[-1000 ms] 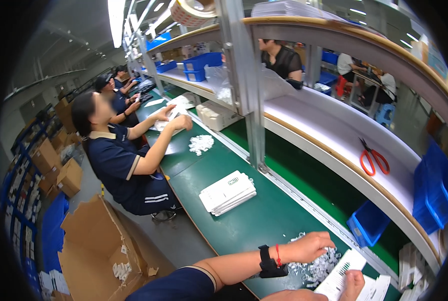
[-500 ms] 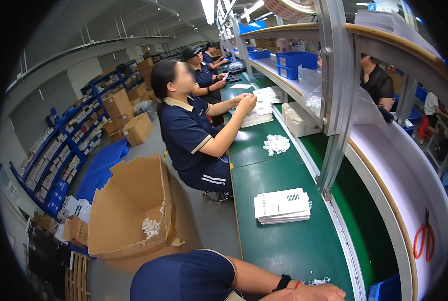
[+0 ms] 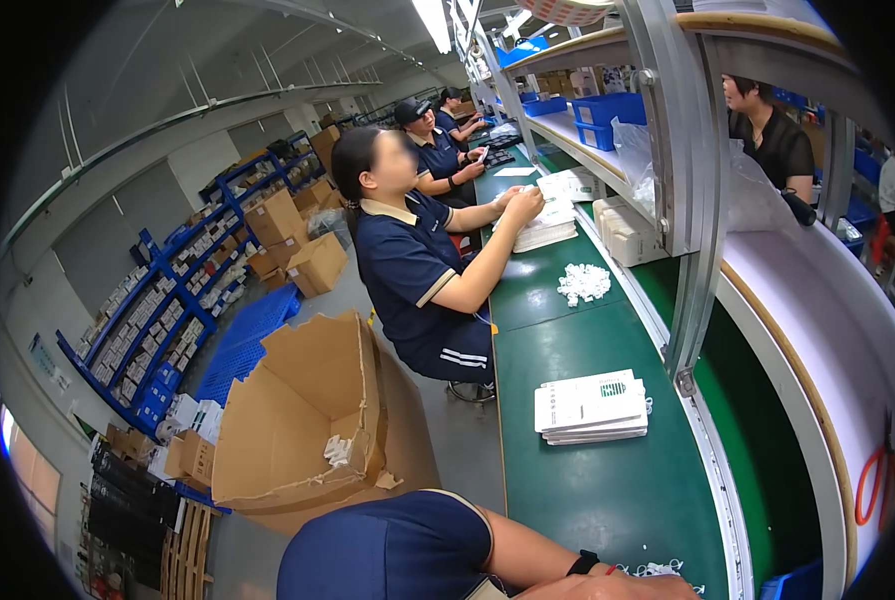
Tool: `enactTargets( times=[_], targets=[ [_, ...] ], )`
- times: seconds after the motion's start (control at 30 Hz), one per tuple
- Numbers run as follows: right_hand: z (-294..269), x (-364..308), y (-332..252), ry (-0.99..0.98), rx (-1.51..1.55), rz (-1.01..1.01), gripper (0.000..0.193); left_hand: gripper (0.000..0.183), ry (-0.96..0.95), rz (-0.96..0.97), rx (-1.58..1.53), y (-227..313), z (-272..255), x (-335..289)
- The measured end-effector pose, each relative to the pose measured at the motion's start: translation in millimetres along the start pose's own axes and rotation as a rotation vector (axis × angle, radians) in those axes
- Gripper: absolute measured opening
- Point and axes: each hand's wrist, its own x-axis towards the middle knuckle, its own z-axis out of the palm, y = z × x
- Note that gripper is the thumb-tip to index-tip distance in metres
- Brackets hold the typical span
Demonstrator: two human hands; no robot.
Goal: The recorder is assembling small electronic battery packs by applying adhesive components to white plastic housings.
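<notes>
My left arm, in a navy sleeve with a black wristband (image 3: 583, 562) and a red bracelet, reaches along the bottom edge toward the green table (image 3: 607, 490). Past the wristband my left hand (image 3: 615, 574) is mostly covered, its fingers hidden. Skin that seems to be my right hand (image 3: 652, 589) lies in front of it, cut off by the lower edge; whether it holds anything does not show. Right beside the hands are small white looped pieces (image 3: 657, 568) on the table. Farther up lies a stack of white printed flat packs (image 3: 592, 405).
A seated co-worker (image 3: 407, 260) handles something small near a pile of white pieces (image 3: 583, 284) and more packs. A big open carton (image 3: 297, 410) stands left of the table. Metal uprights and a shelf (image 3: 777, 330) with red-handled scissors (image 3: 875, 485) line the right.
The whole view has shifted, so the table and co-workers appear farther right and slightly lower or higher in places. My hands sit lower at the bottom edge, with less of them showing.
</notes>
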Motion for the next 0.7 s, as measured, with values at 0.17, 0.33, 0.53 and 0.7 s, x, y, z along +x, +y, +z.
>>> enactTargets(
  times=[0.17, 0.33, 0.53, 0.7],
  targets=[
    [-9.8, 0.9, -5.8, -0.035, -0.091, 0.149, 0.024, 0.012, -0.122, -0.099, 0.062, 1.0, -2.1, -3.3],
    [-6.8, 1.7, 6.8, -0.011, -0.018, -0.049, 0.027, 0.011, -0.034, 0.064, 0.01, 4.6, -2.0, 2.8],
    [-1.9, 0.7, -6.8, -0.055, -0.086, 0.018, 0.027, 0.011, -0.002, 0.067, 0.035, 3.0, -1.0, 1.1],
    [-9.8, -0.3, -7.2, -0.024, -0.16, 0.195, 0.023, 0.011, 0.023, 0.082, 0.011, 2.6, -3.1, 1.9]
  ],
)
